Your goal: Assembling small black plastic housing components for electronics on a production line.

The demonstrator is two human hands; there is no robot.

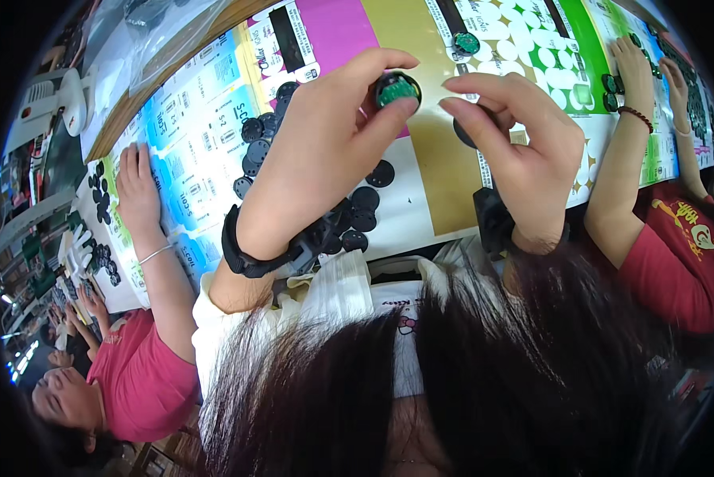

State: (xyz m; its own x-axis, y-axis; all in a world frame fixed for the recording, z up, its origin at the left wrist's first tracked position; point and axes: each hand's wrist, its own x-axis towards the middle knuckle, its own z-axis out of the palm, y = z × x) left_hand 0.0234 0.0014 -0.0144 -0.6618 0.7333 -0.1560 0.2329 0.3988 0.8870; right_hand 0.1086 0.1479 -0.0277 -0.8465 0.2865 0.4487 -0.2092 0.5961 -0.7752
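My left hand [325,131] grips a small round black case with a green circuit board [395,91] in it, between thumb and fingers. Facing it is my right hand [528,135], with the tips of thumb and forefinger slightly apart. A black disc-shaped piece [464,133] shows behind that thumb and seems held by the curled fingers, which partly cover it. Several black round pieces [363,208] lie on the table beneath and beside my left forearm. Beyond my hands, another green round circuit board [467,43] rests on the printed sheet.
Printed coloured sheets [190,131] cover the table, with a wooden edge [122,131] at the far left. A co-worker's arm [146,215] reaches in at left, near more black pieces [100,195]. At right are another co-worker's hand [633,75] and several round parts [611,91].
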